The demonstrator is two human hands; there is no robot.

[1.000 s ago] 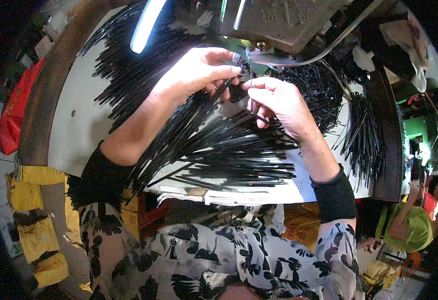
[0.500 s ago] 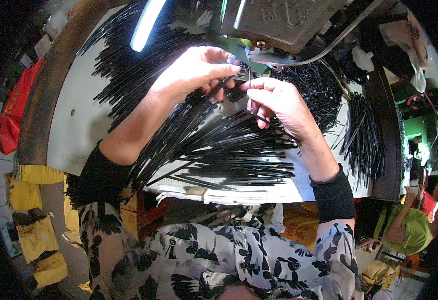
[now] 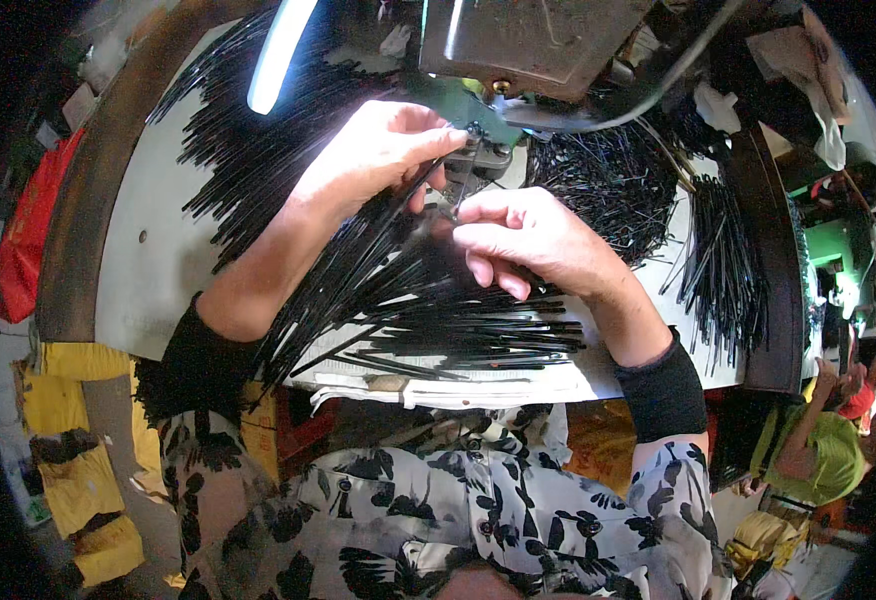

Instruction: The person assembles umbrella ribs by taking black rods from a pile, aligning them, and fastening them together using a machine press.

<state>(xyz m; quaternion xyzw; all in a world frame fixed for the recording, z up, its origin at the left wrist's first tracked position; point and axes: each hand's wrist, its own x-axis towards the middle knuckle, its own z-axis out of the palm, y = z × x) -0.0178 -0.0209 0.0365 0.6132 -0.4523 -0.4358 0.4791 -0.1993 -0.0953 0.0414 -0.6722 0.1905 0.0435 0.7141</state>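
Note:
Thin black strips [image 3: 418, 280], long and straight, lie fanned over the white table in front of me. My left hand [image 3: 383, 155] pinches one or more of them between thumb and fingers, their ends close under the small metal tool [image 3: 488, 158] at the machine's foot. Lower and to the right, my right hand [image 3: 533, 240] has its thumb and forefinger together at the lower end of a thin dark strand [image 3: 466, 178] that runs up toward the tool. What exactly sits in those fingertips is blurred.
A metal machine head [image 3: 528, 45] overhangs the far side, beside a lit tube lamp [image 3: 281, 60]. Tangled black pieces [image 3: 603, 190] are heaped right of the tool, with a strip bundle [image 3: 718, 270] beyond. More strips [image 3: 258, 130] cover the far left. Another person [image 3: 818, 450] is at the right.
My right hand has come down and slightly left, away from the machine's tool. A short black piece under its fingers no longer shows. My left hand has shifted slightly left.

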